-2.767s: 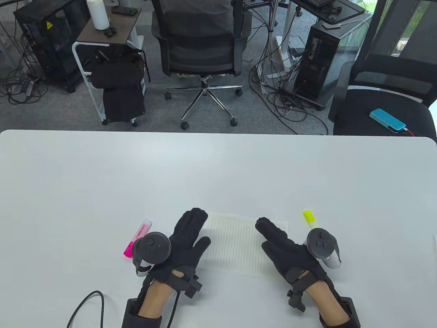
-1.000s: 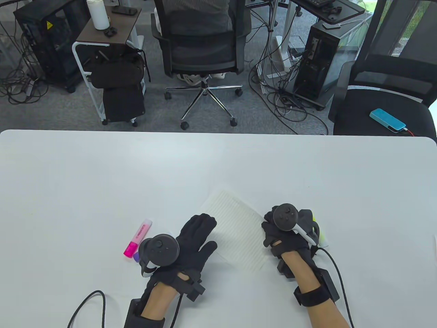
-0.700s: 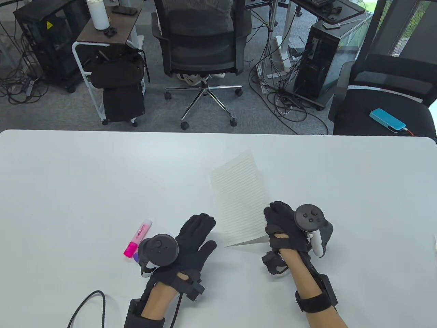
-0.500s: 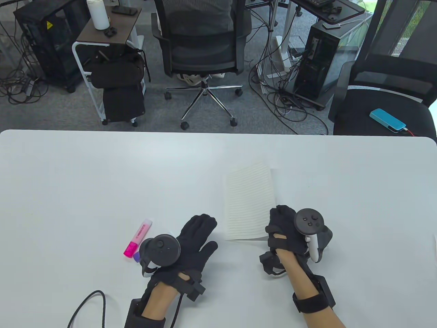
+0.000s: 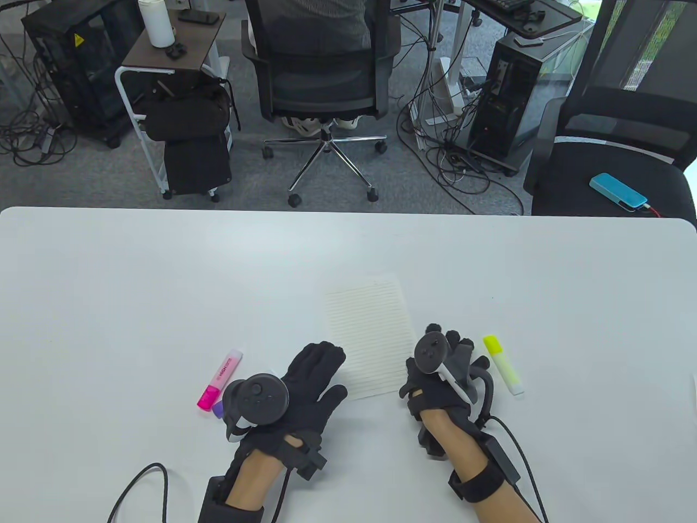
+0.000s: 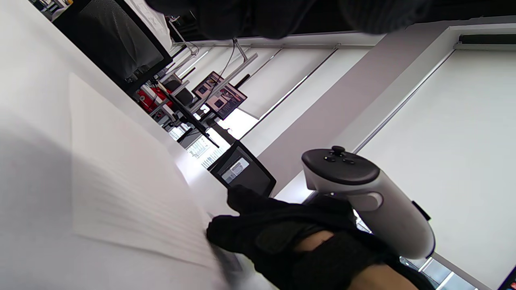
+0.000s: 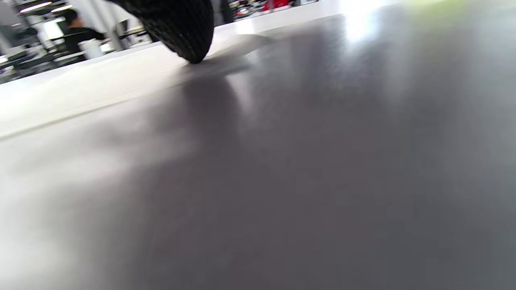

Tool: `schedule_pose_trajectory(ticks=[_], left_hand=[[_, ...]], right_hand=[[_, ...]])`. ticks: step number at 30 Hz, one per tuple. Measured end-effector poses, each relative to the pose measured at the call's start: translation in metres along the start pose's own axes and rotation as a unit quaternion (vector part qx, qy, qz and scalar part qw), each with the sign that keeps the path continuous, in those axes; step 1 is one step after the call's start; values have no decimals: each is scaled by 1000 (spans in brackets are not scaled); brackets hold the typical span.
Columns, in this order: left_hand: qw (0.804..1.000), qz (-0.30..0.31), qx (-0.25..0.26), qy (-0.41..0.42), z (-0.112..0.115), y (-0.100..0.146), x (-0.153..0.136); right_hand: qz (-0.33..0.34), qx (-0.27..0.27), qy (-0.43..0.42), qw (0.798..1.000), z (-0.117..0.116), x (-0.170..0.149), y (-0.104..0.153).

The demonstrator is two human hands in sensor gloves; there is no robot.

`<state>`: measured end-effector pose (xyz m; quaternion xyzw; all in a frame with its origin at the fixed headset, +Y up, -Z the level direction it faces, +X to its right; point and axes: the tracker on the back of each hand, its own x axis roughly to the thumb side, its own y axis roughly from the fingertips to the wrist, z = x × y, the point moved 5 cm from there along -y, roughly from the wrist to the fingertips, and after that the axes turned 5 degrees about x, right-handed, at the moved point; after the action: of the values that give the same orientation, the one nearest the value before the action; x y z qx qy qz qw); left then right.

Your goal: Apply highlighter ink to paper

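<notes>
**Sheet turned lengthways, highlighters untouched**

Since the earliest frame the white lined sheet of paper (image 5: 367, 336) has been swung from lying crossways to lying lengthways, running from near to far on the white counter (image 5: 163, 283), and the right hand (image 5: 444, 368) has come back down at its near right corner. That hand sits hunched with its knuckles up, between the paper and the yellow highlighter with a white barrel (image 5: 503, 364); its fingertips are hidden under the tracker, so I cannot tell whether it pinches the paper's edge or only rests beside it. The left hand (image 5: 305, 387) lies flat with fingers spread and relaxed, its tips just beside the sheet's near left edge. To its left rests the pink highlighter (image 5: 219, 379), capped and untouched.

A single sheet like this is probably light, limp and quick to slide on the smooth counter, so it wants a flat palm pinning a corner rather than a grip. The yellow highlighter looks stiff, light and slick; taking it around the mid-barrel seems best, leaving the cap end free to pull.
</notes>
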<state>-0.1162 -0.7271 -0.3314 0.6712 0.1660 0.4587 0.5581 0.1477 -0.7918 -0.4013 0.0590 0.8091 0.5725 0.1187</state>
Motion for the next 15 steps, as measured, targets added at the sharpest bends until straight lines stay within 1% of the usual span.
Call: schedule_pose_trajectory(ticks=[1,2,3,4,7,9,11,14,15], left_hand=[[1000,0,0,0,0,0,0],[1000,0,0,0,0,0,0],[1000,0,0,-1,0,0,0],[1000,-1,0,-2,-1,0,0],[1000,-4,0,-5,-1,0,-1],[1000,-8,0,-9,-2,0,-2],[1000,-15,1,-19,-4,1,-3],[999,-30,10,-37,-11,1,-6],[998,-36,21,-49,-18,2,-7]], right_hand=[[10,7,-3,1000,-2,2,-1],[28,30,-10,999,-7,6,-3],[31,50,-16,998,-12,8,-3],[34,48,-27,998,-12,9,-1],[40,48,-5,998,-13,16,4],[43,36,1,998,-12,19,6],[46,42,4,998,-13,21,8],[47,39,2,998,-12,21,10],[50,37,-10,998,-10,20,11]])
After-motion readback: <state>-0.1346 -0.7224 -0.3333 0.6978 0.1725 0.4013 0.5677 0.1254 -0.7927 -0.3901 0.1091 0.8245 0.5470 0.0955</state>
